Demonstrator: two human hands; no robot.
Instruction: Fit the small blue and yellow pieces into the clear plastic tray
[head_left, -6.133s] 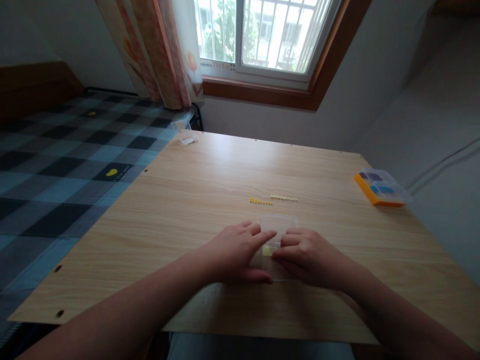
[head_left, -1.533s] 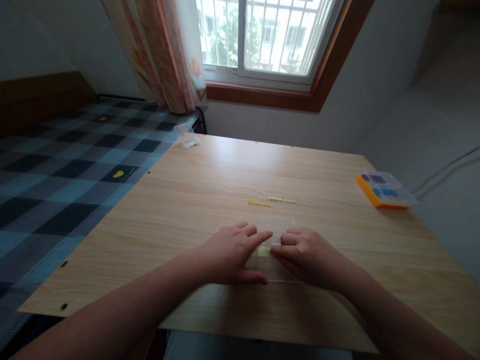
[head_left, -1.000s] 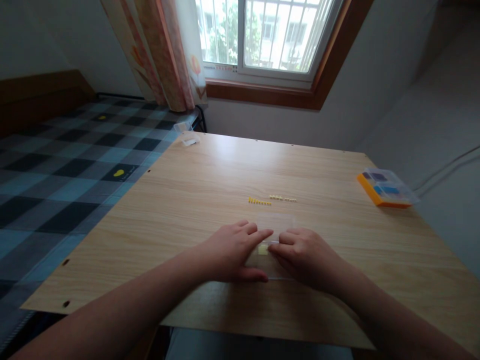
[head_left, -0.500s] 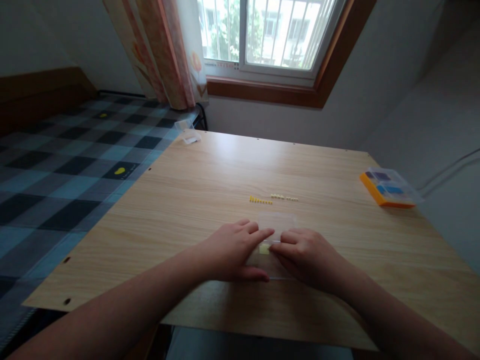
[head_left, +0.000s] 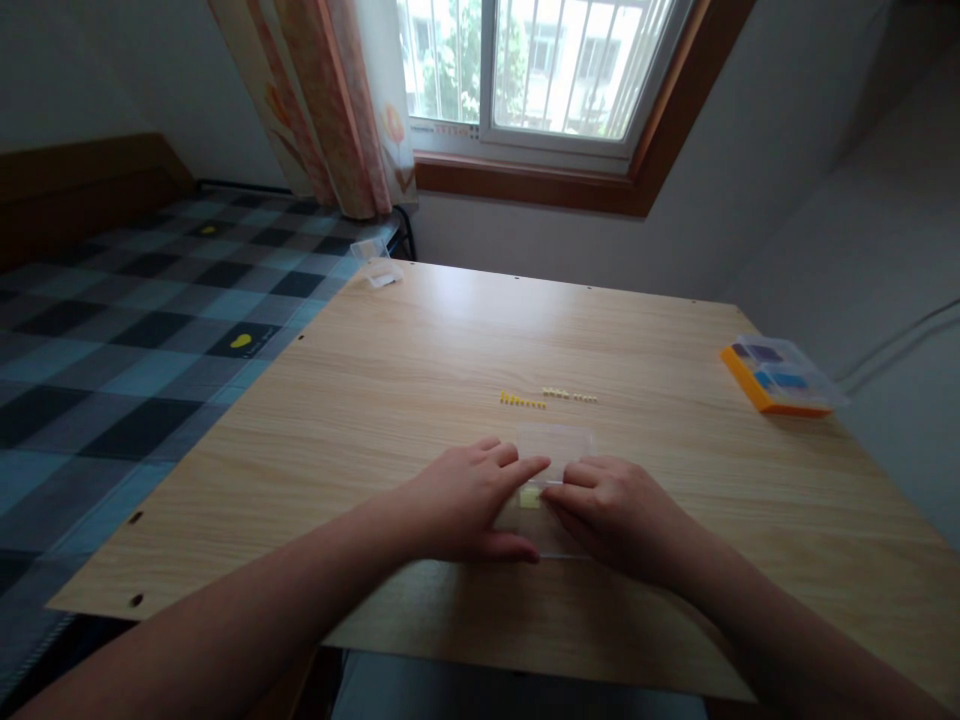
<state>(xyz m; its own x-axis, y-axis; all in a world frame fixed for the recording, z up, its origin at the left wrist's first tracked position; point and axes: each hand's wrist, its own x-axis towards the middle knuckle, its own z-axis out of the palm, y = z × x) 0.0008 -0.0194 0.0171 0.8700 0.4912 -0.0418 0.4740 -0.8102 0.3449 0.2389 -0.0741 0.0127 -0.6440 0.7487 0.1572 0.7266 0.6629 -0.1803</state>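
Both my hands rest on a small clear plastic box (head_left: 556,442) lying on the wooden table (head_left: 420,360). My left hand (head_left: 469,500) lies over the box's left side, forefinger stretched across it and thumb along its near edge. My right hand (head_left: 616,510) covers the right side with fingers curled, fingertips meeting the left forefinger. A small pale yellow piece (head_left: 530,497) shows between the fingertips, inside or under the box. Beyond the box lie a short row of yellow beads (head_left: 521,402) and a row of paler beads (head_left: 570,396).
An orange box with a clear lid and blue and purple contents (head_left: 776,375) sits at the table's right edge. A small clear container (head_left: 377,266) stands at the far left corner. A chequered bed (head_left: 112,330) lies to the left, a window and curtain behind.
Both hands have stayed on the clear box; only the view has shifted slightly.
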